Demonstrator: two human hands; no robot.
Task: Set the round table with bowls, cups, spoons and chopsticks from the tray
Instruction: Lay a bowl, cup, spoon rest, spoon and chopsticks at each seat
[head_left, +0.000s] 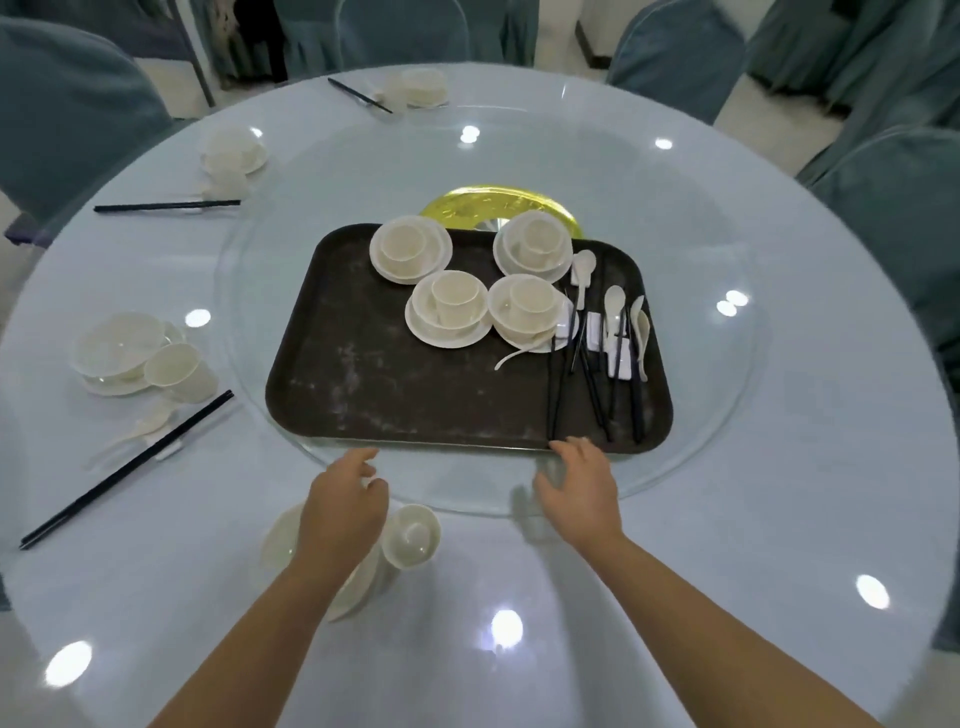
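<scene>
both hands empty, fingers loose: left hand (345, 499) hides bowl (283, 545); right hand (579, 483) near tray (363, 374).

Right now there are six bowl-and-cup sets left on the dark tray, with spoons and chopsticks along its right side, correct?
Not six: the head view shows four bowl-and-cup sets left on the dark tray. The rest holds, with spoons and chopsticks lying along its right side.
</scene>
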